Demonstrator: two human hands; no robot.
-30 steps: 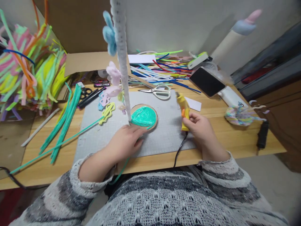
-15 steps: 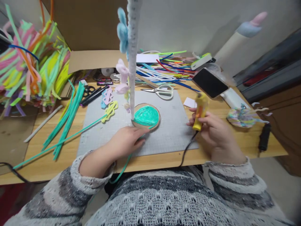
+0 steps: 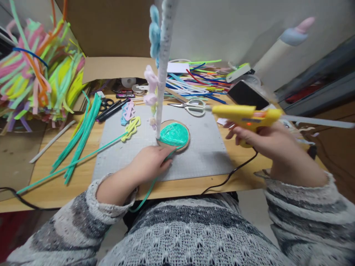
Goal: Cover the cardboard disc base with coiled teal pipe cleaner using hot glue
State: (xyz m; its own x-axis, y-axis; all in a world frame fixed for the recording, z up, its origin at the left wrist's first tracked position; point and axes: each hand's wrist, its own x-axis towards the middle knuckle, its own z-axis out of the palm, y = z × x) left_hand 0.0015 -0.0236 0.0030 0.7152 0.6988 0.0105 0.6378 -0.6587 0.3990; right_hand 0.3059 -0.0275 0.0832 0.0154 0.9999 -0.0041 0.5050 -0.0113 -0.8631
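A round wooden base (image 3: 188, 142) lies on the grey cutting mat (image 3: 205, 159), its top covered with a coil of green pipe cleaner (image 3: 174, 134). From its left edge rises a white wrapped stem (image 3: 164, 62) with blue and pink fuzzy shapes. My left hand (image 3: 149, 161) presses at the base's front edge, fingers closed on the green strand that trails down past the table edge. My right hand (image 3: 257, 142) grips a yellow glue gun (image 3: 238, 112) by its handle, nozzle pointing left, right of the base, with a glue stick out of its back.
Scissors (image 3: 194, 107) lie behind the base. Green pipe cleaners (image 3: 83, 136) and zigzag pieces (image 3: 131, 128) are at the left, near a large colourful bundle (image 3: 36, 74). A phone (image 3: 246, 94) lies back right. The gun's black cord (image 3: 230, 179) crosses the front edge.
My right hand has lifted the glue gun and turned it from upright to sideways, nozzle to the left. My left hand stays at the base. The view has shifted slightly.
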